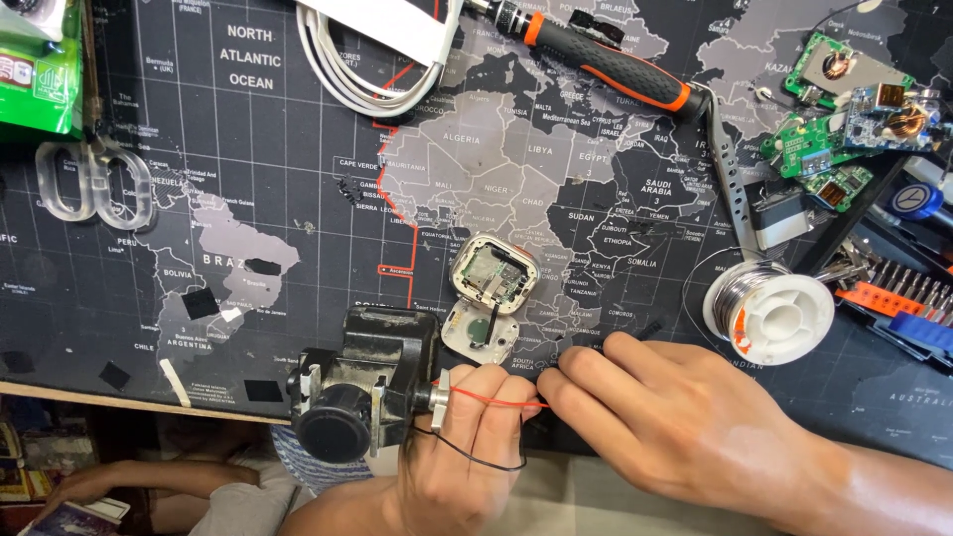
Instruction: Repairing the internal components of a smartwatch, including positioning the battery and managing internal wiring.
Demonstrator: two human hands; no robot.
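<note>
A: Left to right. Clear-handled scissors [94, 184] lie untouched at the left of the map-printed desk [298, 248]. At the front edge sits a small black vise [362, 392]. Our left hand [462, 462] is curled shut just beside it, the red wire [496, 400] running over its fingers and the black wire [476, 459] looping round them.

B: And the right hand [675, 422]?

A: Its fingertips are pinched on the red wire's free end, touching the left hand's. Just above both lies a small device opened into two halves [488, 298], circuit board exposed.

B: Progress?

A: We judge it early to middle: case open, wires in hand, but we see no joint made. The solder spool [769, 310] rests apart at right, and we see no soldering iron. The green circuit boards [844, 129] at far right lie unhandled.
</note>
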